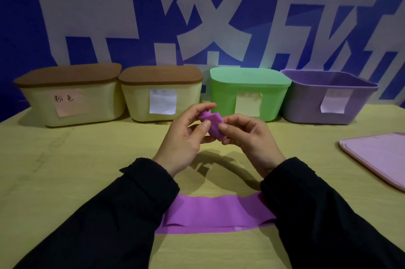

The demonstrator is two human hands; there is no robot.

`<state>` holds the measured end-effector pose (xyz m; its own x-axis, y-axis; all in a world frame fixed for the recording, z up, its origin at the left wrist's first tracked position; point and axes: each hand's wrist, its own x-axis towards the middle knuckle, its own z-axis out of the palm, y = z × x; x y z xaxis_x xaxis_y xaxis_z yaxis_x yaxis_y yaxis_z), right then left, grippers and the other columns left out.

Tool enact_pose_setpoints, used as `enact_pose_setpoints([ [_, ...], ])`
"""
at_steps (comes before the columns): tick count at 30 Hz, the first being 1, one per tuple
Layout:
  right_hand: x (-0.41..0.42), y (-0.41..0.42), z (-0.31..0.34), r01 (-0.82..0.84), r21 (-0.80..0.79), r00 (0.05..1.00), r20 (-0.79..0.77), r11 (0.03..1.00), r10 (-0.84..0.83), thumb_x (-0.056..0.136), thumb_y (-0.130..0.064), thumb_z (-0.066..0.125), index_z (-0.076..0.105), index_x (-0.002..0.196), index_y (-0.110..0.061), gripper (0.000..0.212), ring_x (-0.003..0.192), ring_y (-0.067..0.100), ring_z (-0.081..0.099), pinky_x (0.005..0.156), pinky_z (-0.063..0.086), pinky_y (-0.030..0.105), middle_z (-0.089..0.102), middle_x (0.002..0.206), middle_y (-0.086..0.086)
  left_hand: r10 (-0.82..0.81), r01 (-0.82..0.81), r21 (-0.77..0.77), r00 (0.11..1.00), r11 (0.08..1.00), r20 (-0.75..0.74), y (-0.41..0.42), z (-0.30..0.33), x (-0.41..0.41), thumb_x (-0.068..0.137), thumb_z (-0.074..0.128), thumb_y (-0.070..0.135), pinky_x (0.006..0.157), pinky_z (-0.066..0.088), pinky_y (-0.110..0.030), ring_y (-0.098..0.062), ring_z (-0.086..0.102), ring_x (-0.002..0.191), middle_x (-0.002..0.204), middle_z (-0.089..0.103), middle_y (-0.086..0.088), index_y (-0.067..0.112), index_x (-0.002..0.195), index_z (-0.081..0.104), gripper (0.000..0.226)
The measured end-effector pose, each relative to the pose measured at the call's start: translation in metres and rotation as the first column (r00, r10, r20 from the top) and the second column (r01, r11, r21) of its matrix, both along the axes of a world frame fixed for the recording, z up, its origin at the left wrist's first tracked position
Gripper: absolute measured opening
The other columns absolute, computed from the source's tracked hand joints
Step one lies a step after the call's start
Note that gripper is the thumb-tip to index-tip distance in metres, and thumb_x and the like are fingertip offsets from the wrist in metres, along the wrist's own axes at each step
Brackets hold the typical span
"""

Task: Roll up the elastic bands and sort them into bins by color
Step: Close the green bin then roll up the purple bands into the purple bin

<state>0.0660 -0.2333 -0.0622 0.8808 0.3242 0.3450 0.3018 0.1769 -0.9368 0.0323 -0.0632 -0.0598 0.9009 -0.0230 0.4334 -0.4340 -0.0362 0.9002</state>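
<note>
Your left hand (182,139) and right hand (247,137) both pinch rolled purple band (212,124) mid-counter (65,181); flat purple band (214,214) lies at near edge.

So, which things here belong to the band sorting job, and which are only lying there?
Belongs to the job:
left hand and right hand, both holding the rolled purple band
flat purple band
purple bin, open
green bin
two beige bins

Only lying there:
pink lid
wall banner
</note>
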Motion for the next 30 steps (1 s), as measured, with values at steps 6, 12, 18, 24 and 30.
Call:
enact_pose_setpoints([
  [6,0.0001,-0.0010,0.0000,-0.119,0.003,0.990,-0.073,0.993,0.119,0.084,-0.015,0.067,0.072,0.093,-0.005,0.015,0.068,0.014,0.059,0.068,0.051,0.022,0.068,0.082,0.011,-0.053,0.053,-0.017,0.998,0.998,-0.032,0.0018,-0.0012,-0.0025,0.103,0.048,-0.004,0.091,0.060,-0.042,-0.026,0.068,0.108,0.128,0.060,-0.015,0.017,0.125,0.065,0.035],
  [12,0.0007,-0.0038,-0.0006,-0.181,0.030,0.968,-0.173,0.983,0.184,0.084,-0.012,0.064,0.066,0.096,-0.002,0.015,0.078,0.021,0.065,0.082,0.057,0.029,0.067,0.084,0.014,-0.141,0.140,-0.018,0.989,0.990,-0.047,-0.0007,0.0003,-0.0058,0.104,0.047,0.000,0.099,0.054,-0.032,-0.012,0.061,0.126,0.141,0.059,-0.002,0.031,0.131,0.062,0.044],
  [18,0.0038,-0.0082,-0.0007,-0.197,0.016,0.967,-0.161,0.980,0.197,0.086,-0.013,0.063,0.065,0.099,-0.002,0.018,0.083,0.017,0.065,0.087,0.058,0.031,0.069,0.088,0.008,-0.114,0.114,0.012,0.993,0.993,-0.017,-0.0024,-0.0014,-0.0071,0.103,0.048,0.002,0.106,0.049,-0.032,-0.010,0.055,0.132,0.141,0.059,0.005,0.031,0.137,0.057,0.046],
  [24,0.0034,-0.0079,-0.0002,-0.164,-0.056,0.976,-0.151,0.985,0.154,0.087,-0.017,0.065,0.067,0.101,-0.006,0.019,0.091,0.017,0.068,0.088,0.058,0.040,0.071,0.096,0.009,-0.096,0.098,0.047,0.995,0.994,-0.041,-0.0032,-0.0019,-0.0052,0.106,0.046,0.006,0.109,0.047,-0.030,-0.004,0.052,0.134,0.147,0.054,0.009,0.039,0.144,0.051,0.050],
  [30,-0.0012,-0.0044,0.0027,-0.117,-0.018,0.988,-0.101,0.993,0.115,0.085,-0.015,0.068,0.070,0.098,-0.005,0.017,0.077,0.021,0.073,0.074,0.061,0.031,0.075,0.085,0.010,0.046,-0.048,0.038,0.998,0.998,0.045,-0.0041,-0.0014,-0.0040,0.092,0.069,0.005,0.089,0.061,-0.043,-0.013,0.069,0.102,0.106,0.070,0.003,0.020,0.106,0.066,0.021],
])
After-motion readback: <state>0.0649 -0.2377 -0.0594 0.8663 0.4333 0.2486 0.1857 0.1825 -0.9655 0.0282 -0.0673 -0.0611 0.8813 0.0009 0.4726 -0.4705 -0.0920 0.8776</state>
